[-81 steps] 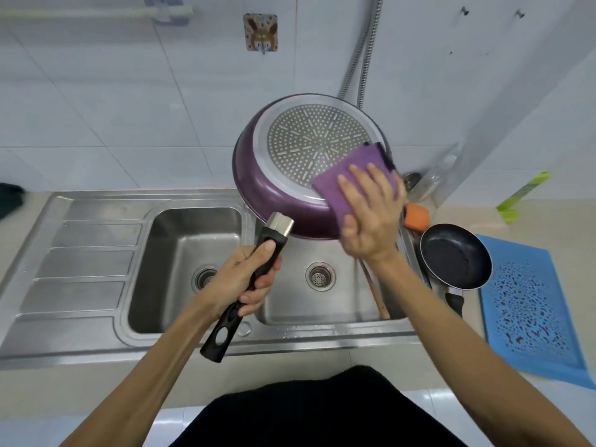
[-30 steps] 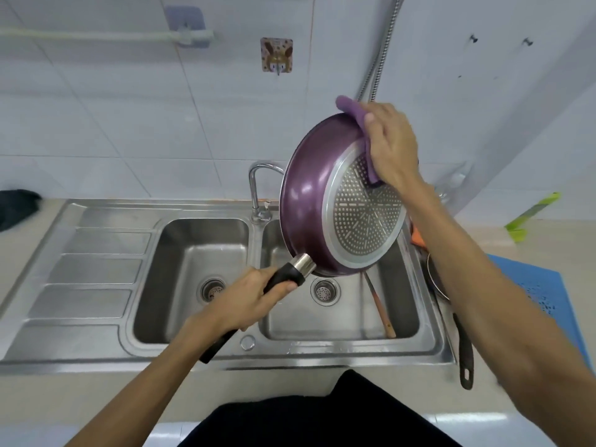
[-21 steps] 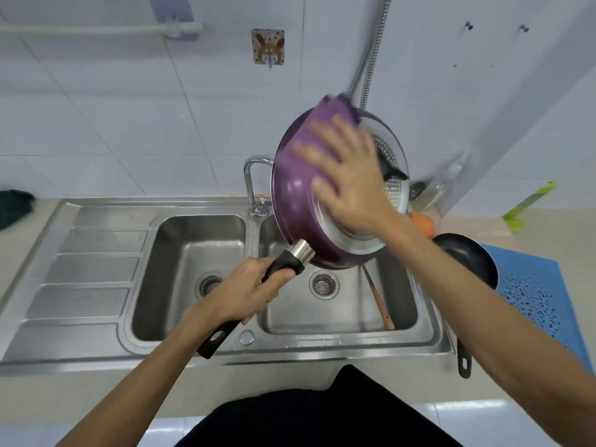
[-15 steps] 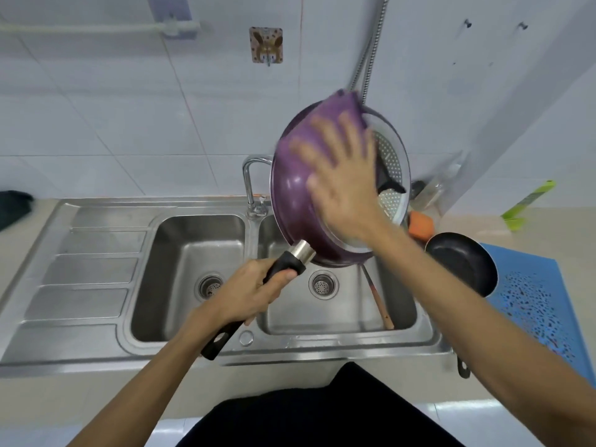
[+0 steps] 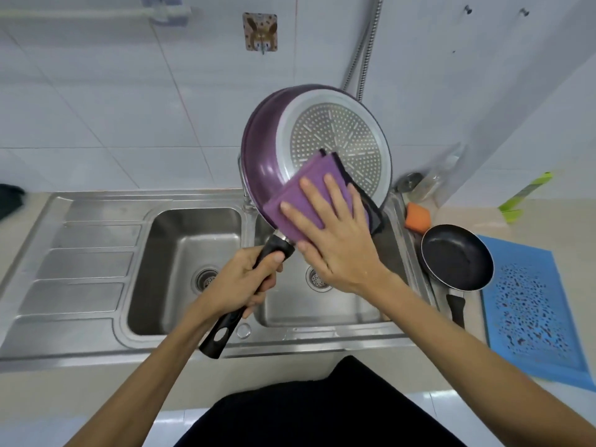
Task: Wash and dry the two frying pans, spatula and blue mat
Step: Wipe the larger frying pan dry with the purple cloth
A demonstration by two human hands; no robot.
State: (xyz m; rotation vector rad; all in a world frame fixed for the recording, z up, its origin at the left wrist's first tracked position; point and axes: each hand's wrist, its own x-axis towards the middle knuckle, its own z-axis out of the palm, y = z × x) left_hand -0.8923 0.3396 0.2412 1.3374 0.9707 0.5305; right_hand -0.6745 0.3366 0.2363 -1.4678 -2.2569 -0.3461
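my left grip [image 5: 240, 282] clamped on purple pan [image 5: 267, 146] handle [image 5: 222, 330], pan tilted above sink [image 5: 180, 253]; right grip [image 5: 335, 243] spread flat, pressing cloth [image 5: 309, 188] on pan underside.

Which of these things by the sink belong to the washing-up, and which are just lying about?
In the job: purple frying pan, purple cloth pressed on its underside, black frying pan, blue mat.
Lying about: orange sponge, green object, wall hook, dark cloth at far left.
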